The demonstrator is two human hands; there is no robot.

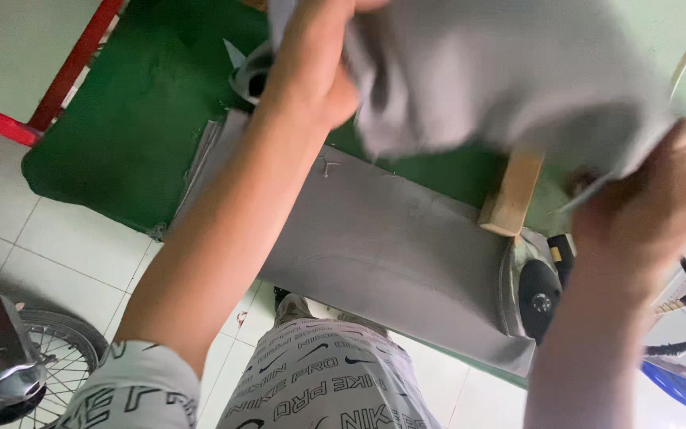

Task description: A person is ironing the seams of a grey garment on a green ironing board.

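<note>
Gripping a crumpled grey cloth (502, 71), left hand (315, 67) and right hand (645, 206) fingers clench it.

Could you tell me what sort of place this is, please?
Probably a small tailoring or garment workshop: both hands lift a grey cloth piece over a green-covered table where more grey fabric lies stacked, beside a round-bladed electric cutter on a tiled floor.
</note>
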